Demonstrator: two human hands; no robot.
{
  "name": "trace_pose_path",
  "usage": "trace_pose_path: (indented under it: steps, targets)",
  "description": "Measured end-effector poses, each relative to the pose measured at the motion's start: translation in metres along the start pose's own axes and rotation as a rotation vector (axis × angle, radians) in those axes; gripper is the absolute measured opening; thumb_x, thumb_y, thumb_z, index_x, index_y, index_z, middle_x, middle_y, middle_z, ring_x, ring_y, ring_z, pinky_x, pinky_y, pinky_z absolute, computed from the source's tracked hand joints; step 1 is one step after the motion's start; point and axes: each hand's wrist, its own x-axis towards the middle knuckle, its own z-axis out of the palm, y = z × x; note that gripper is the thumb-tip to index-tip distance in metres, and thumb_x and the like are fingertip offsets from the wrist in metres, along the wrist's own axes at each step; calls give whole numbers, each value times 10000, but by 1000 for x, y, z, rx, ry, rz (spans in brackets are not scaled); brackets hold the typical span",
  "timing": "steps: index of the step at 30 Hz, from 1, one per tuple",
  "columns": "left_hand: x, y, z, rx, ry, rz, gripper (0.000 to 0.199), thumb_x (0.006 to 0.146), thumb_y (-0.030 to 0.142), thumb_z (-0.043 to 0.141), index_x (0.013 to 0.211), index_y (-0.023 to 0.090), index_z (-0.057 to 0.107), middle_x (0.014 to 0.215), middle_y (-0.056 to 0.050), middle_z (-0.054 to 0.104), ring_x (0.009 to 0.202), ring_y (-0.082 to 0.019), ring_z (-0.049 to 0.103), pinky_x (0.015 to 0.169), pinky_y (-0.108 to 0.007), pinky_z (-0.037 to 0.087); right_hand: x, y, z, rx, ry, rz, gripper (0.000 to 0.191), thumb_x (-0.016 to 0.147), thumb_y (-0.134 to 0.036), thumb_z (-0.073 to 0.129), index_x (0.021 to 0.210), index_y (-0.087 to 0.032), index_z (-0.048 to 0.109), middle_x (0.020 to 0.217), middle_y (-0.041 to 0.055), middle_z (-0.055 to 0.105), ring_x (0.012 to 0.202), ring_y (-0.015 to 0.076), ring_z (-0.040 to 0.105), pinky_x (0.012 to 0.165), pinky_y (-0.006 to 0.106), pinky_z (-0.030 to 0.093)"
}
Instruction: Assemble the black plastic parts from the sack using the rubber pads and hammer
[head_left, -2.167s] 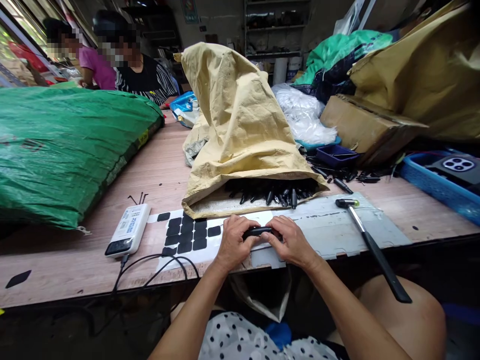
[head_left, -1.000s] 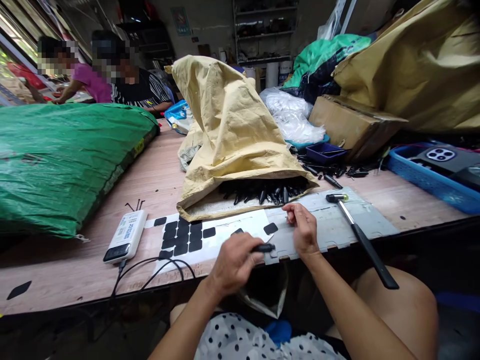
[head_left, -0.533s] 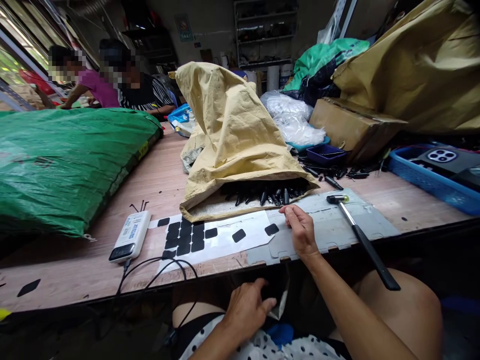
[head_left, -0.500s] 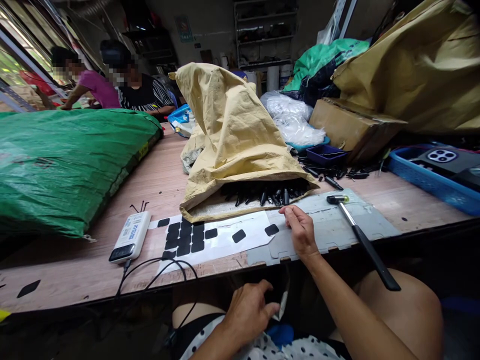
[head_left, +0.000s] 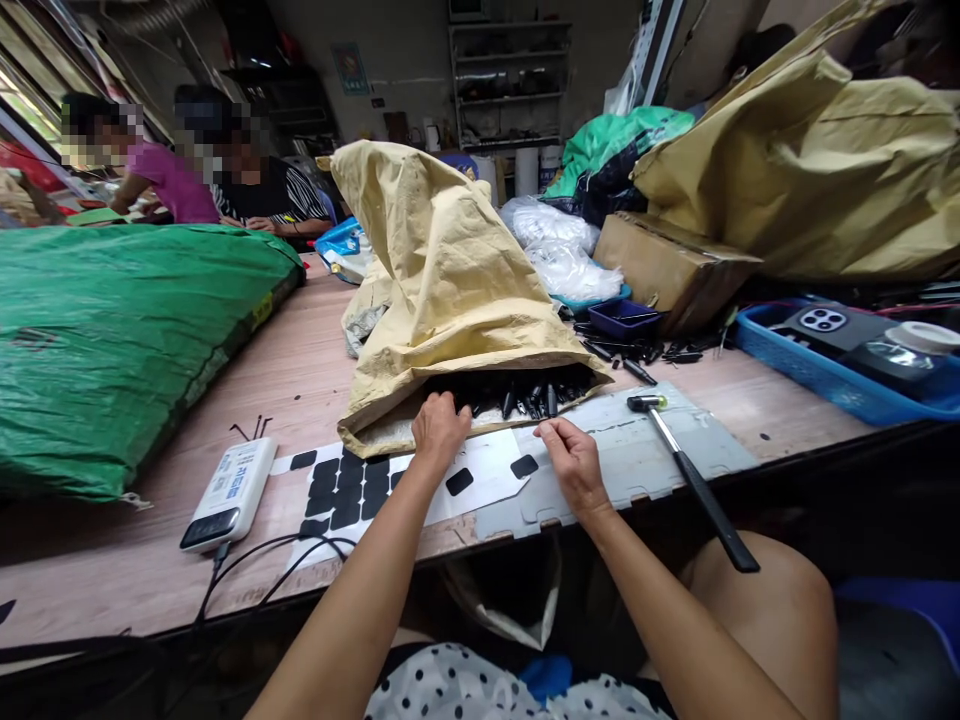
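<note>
A tan sack (head_left: 457, 270) lies on the table with its mouth toward me, showing many small black parts (head_left: 551, 398) inside. My left hand (head_left: 441, 432) is at the sack's lower lip, its fingertips curled among the parts; what they touch is too small to make out. My right hand (head_left: 571, 462) is pinched closed just in front of the mouth, over a grey board (head_left: 622, 455); anything between the fingers is hidden. Black rounded pads (head_left: 349, 490) lie in rows on a white sheet (head_left: 491, 465). A small hammer (head_left: 694, 485) rests across the board, its handle past the table edge.
On the left lie a large green sack (head_left: 135, 330) and a white power bank (head_left: 231, 495) with a black cable. A blue tray (head_left: 832, 380) is at right, a cardboard box (head_left: 675, 262) behind. Two people sit at the far left.
My left hand has risen from my lap to the sack's mouth. My right hand stays pinched near the board. The view has shifted a little to the right.
</note>
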Motion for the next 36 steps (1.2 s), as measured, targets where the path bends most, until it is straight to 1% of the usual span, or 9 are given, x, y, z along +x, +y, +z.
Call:
trace_pose_path:
  steps: [4,9,15,17,20,24,27,31,36]
  targets:
    - [-9,-6,-10,38,-22,18,230,897,366,583,974,180,694,1076,-138,680,974,-300,651,758,-360,480,0,-1,-1,-10,4,11,317,938,-444,538,782,-190,648,727,1,603,719,160,533,691,277,416]
    - [-44,-26,-27,-45,108,51,186,884,367,628,947,207,701,980,-93,685,997,-294,597,773,-361,459,-1,-1,-1,-7,37,66,345,926,-488,542,793,-190,653,638,-13,535,646,155,491,596,274,378]
    - [-78,-21,-11,-277,-72,349,120,844,287,705,936,208,707,924,-39,693,931,-232,569,844,-347,441,1,-3,2,32,88,65,346,898,-494,577,770,-180,648,647,-13,538,638,144,475,618,273,394]
    - [-81,-19,-5,-310,-95,392,124,837,277,716,939,206,711,938,-41,687,938,-229,567,856,-346,436,4,-3,-9,36,126,71,345,885,-504,586,790,-178,647,665,-9,554,646,147,488,632,276,415]
    - [-81,-21,0,-356,-94,413,161,829,290,741,966,207,718,943,-42,679,940,-226,570,863,-343,430,14,2,-47,-129,256,23,353,869,-513,587,889,-169,662,779,29,615,719,174,535,701,308,458]
    - [-81,-24,3,-383,-91,439,237,815,369,779,1001,232,721,989,-35,693,980,-232,575,884,-346,415,26,16,-118,-856,419,102,427,781,-490,645,1068,-179,699,985,131,633,941,307,564,826,457,460]
    - [-80,-25,4,-373,-101,441,211,830,376,768,992,248,728,972,-27,696,986,-235,577,883,-350,406,30,28,-153,-1155,314,312,569,763,-588,644,1165,-187,688,1132,215,611,1053,429,550,802,551,452]
    - [-80,-26,4,-376,-114,438,189,827,352,770,982,252,731,954,-20,695,992,-232,575,881,-352,400,28,32,-164,-1191,153,397,360,860,-453,546,1005,-168,711,1015,224,654,911,395,615,720,516,454]
    - [-78,-26,3,-395,-161,394,201,800,354,791,973,259,755,925,-12,699,974,-228,575,877,-353,404,6,2,-139,-1028,382,200,310,900,-371,485,1034,-167,677,977,230,677,849,337,625,696,459,441]
